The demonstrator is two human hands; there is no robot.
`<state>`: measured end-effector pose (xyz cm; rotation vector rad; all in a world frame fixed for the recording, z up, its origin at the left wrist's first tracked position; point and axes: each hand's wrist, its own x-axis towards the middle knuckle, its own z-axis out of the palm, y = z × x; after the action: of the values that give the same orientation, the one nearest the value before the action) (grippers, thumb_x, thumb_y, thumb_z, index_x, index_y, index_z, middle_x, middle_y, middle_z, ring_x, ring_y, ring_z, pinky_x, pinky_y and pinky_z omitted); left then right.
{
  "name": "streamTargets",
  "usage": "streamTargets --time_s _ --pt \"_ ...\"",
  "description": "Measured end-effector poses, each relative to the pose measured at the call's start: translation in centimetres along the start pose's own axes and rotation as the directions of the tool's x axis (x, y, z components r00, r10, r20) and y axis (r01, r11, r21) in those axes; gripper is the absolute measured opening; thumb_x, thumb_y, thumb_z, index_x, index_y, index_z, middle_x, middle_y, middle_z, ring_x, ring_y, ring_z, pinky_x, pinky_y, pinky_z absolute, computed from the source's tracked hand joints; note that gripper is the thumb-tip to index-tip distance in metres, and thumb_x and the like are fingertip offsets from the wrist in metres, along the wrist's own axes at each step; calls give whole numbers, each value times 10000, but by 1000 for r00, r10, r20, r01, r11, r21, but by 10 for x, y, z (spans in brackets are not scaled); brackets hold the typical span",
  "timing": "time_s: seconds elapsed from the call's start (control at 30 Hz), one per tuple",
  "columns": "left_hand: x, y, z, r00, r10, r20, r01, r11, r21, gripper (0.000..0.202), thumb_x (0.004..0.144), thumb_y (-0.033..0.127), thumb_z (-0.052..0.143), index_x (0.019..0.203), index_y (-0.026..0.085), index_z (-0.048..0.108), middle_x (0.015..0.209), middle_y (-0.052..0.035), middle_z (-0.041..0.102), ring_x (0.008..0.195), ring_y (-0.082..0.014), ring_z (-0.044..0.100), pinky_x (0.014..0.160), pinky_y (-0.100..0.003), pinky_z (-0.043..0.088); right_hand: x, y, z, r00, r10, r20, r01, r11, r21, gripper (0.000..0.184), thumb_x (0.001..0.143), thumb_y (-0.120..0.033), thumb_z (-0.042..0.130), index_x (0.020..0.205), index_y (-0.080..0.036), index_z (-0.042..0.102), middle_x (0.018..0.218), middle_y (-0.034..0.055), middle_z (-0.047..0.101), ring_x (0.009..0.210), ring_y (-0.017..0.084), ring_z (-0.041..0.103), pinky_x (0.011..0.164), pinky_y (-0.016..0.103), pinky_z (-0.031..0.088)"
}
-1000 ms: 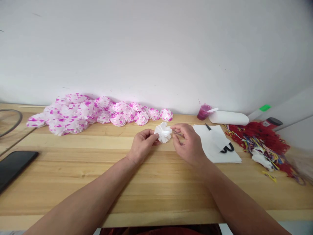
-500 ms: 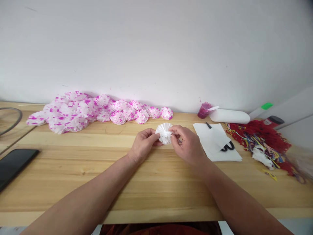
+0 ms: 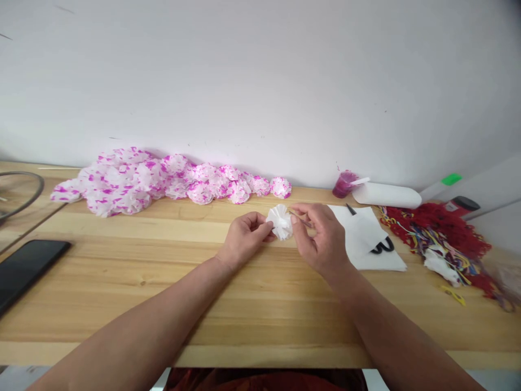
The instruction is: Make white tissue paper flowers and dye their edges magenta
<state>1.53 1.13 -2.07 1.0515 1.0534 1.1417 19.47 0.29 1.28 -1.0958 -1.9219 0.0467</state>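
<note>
A small white paper flower (image 3: 281, 221) is held just above the wooden table (image 3: 122, 282), between both hands. My left hand (image 3: 246, 237) pinches its left side with thumb and fingers closed. My right hand (image 3: 319, 237) is closed too, its fingertips at the flower's right edge, with a thin stick or wire (image 3: 300, 218) running through its fingers.
A row of pink-and-white paper flowers (image 3: 163, 181) lies along the wall. White paper sheets (image 3: 368, 239) with black scissors (image 3: 381, 247), a pink cup (image 3: 343, 184), a white bottle (image 3: 386, 195) and tangled red threads (image 3: 443, 233) are at right. A black phone (image 3: 26, 269) lies at left.
The view has shifted a little. Both hands stay on the white flower; my right fingers have moved from its centre to its right edge, and the flower has turned slightly.
</note>
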Motion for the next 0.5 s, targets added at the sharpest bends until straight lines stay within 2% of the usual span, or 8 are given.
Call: streamTargets --time_s 0.1,0.23,0.37,0.5 --pt "-1 -3 0 998 27 49 -31 995 93 301 796 435 751 772 157 641 731 -23 713 656 -123 645 640 -224 499 0 -4 3 996 -50 74 42 993 113 201 889 -144 581 1048 -236 663 1002 46 729 976 228 621 881 389 491" --pt "-4 -2 1 998 -30 54 23 993 114 340 781 480 759 771 153 667 682 -7 677 586 -97 580 538 -193 406 -1 -4 9 987 26 158 -42 994 100 135 827 -123 632 879 -240 674 848 21 723 923 229 617 875 412 468" --pt "-6 3 2 993 -101 61 100 995 23 350 753 484 782 797 144 712 758 -48 729 664 -124 638 622 -217 470 -2 -2 12 985 56 160 -66 996 56 146 790 -106 650 845 -241 656 778 2 714 914 230 613 874 418 440" --pt "-6 4 3 989 -134 64 135 991 -12 333 744 468 791 804 144 742 746 -53 739 685 -131 662 666 -221 491 -2 1 13 986 27 166 -30 999 13 161 779 -90 650 827 -244 643 843 6 725 938 238 599 857 409 418"
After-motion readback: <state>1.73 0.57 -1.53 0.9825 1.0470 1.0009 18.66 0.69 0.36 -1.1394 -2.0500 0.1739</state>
